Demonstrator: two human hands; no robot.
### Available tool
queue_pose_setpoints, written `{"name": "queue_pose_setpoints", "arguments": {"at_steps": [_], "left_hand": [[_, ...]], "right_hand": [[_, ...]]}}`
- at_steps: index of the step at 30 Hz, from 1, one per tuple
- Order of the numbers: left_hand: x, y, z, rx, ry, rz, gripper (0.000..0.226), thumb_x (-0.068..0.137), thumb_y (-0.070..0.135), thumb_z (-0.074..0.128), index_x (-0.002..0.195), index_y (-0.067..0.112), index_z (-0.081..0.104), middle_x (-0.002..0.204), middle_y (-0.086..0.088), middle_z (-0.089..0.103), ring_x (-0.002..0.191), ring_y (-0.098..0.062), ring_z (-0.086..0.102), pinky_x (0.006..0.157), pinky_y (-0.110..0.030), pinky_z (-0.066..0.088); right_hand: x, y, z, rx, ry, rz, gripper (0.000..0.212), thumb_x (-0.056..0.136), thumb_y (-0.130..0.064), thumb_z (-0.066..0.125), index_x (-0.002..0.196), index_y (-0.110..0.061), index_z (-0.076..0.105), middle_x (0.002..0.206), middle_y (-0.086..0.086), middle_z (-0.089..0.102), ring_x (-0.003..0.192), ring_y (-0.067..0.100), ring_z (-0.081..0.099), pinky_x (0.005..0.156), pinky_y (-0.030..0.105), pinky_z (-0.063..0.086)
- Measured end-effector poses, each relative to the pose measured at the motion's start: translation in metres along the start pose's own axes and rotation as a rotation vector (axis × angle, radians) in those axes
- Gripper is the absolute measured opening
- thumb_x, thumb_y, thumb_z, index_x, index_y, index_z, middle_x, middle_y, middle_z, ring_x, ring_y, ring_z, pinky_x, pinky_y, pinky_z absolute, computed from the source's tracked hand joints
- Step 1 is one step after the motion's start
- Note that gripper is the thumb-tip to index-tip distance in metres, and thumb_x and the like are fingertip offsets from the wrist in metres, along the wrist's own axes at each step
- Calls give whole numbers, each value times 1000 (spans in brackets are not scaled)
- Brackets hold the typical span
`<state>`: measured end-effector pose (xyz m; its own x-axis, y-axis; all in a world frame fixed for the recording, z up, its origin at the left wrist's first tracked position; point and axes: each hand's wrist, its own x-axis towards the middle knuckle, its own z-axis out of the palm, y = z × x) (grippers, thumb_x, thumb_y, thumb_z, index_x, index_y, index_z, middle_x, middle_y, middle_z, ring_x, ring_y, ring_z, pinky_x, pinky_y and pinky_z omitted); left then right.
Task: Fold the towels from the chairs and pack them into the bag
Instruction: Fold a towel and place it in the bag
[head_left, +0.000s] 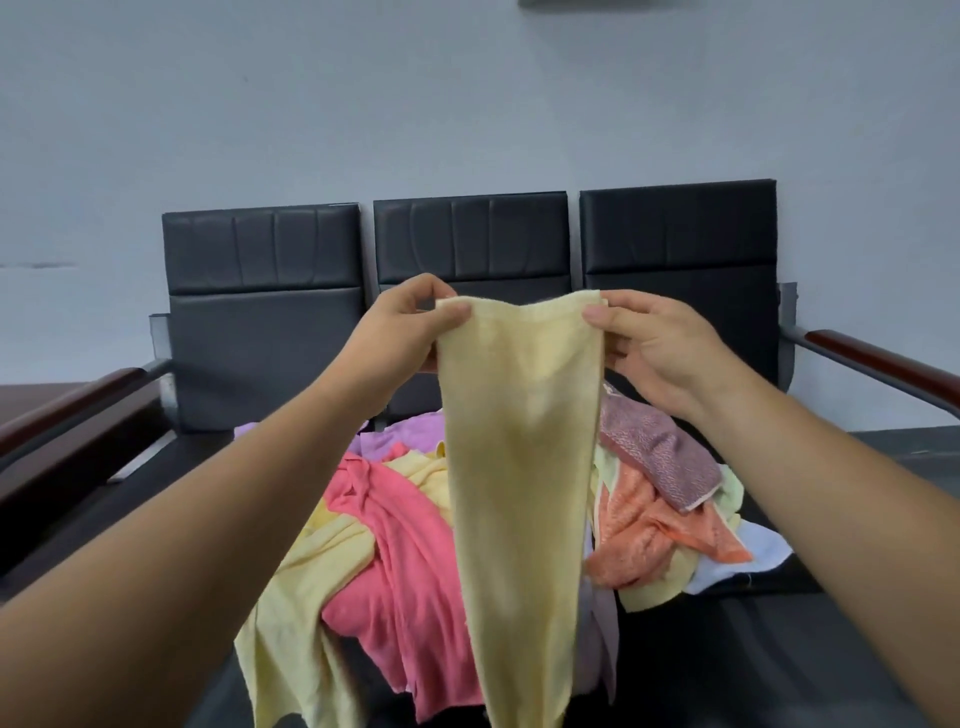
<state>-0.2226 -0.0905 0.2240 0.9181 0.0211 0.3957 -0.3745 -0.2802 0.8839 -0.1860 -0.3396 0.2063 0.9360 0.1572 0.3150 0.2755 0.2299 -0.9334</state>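
A pale yellow towel (522, 467) hangs lengthwise in front of me, held up by its top edge. My left hand (405, 332) pinches the top left corner and my right hand (654, 348) pinches the top right corner. Behind and below it, a heap of towels lies on the black chair seats: a pink one (400, 561), another yellow one (306, 597), an orange patterned one (654, 525), a mauve patterned one (660, 447) and a lilac one (395, 434). No bag is in view.
Three joined black padded chairs (467, 239) stand against a grey wall. Wooden armrests flank the row at left (67, 405) and right (883, 364). A white cloth (748, 556) peeks out at the heap's right edge.
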Motion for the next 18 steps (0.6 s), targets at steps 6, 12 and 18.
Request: {"name": "queue_pose_setpoints", "arguments": {"at_steps": [6, 12, 18], "left_hand": [[-5, -2, 21, -10, -40, 15, 14, 95, 16, 69, 89, 5, 61, 81, -13, 66, 71, -22, 62, 70, -40, 55], [-14, -25, 25, -156, -42, -56, 17, 92, 19, 72, 93, 3, 66, 86, -23, 68, 81, -30, 61, 80, -54, 51], [-44, -84, 33, -19, -399, -225, 37, 82, 30, 79, 111, 8, 74, 113, -10, 75, 106, -27, 70, 104, -51, 48]], "right_hand": [[-18, 25, 31, 31, -276, 90, 9, 91, -11, 70, 96, -19, 69, 89, 4, 68, 80, 23, 64, 71, 40, 50], [-22, 36, 43, -69, -158, 87, 12, 90, 0, 69, 98, -9, 67, 81, 6, 68, 74, 22, 66, 66, 37, 54], [-10, 16, 32, 239, -76, 106, 12, 92, 0, 65, 96, -11, 64, 88, 8, 69, 79, 23, 67, 75, 45, 56]]}}
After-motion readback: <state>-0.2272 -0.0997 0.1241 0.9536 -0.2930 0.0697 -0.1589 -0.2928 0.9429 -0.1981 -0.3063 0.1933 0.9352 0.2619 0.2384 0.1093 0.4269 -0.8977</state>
